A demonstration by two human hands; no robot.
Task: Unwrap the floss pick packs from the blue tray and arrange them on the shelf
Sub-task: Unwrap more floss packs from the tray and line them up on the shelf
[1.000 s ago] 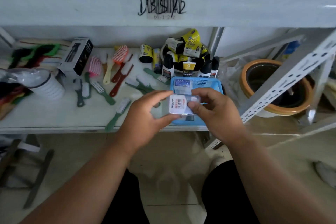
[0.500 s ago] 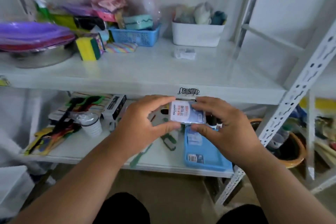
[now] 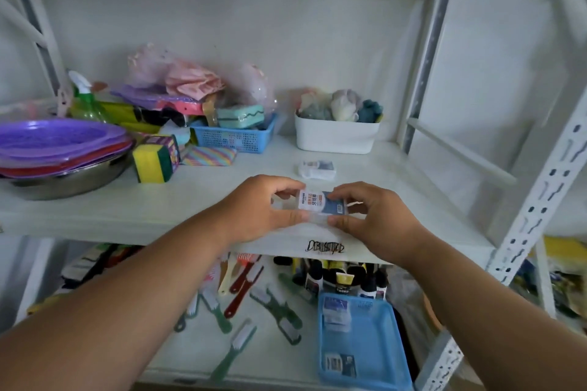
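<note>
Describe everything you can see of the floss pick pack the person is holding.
The floss pick pack is a small flat rectangular case, seemingly clear plastic, with a label that is white with red and dark print on its left and blue on its right. It lies roughly level, label up, low over the front of the upper shelf. The left hand pinches its left end and the right hand its right end. Whether it touches the shelf cannot be told.
</note>
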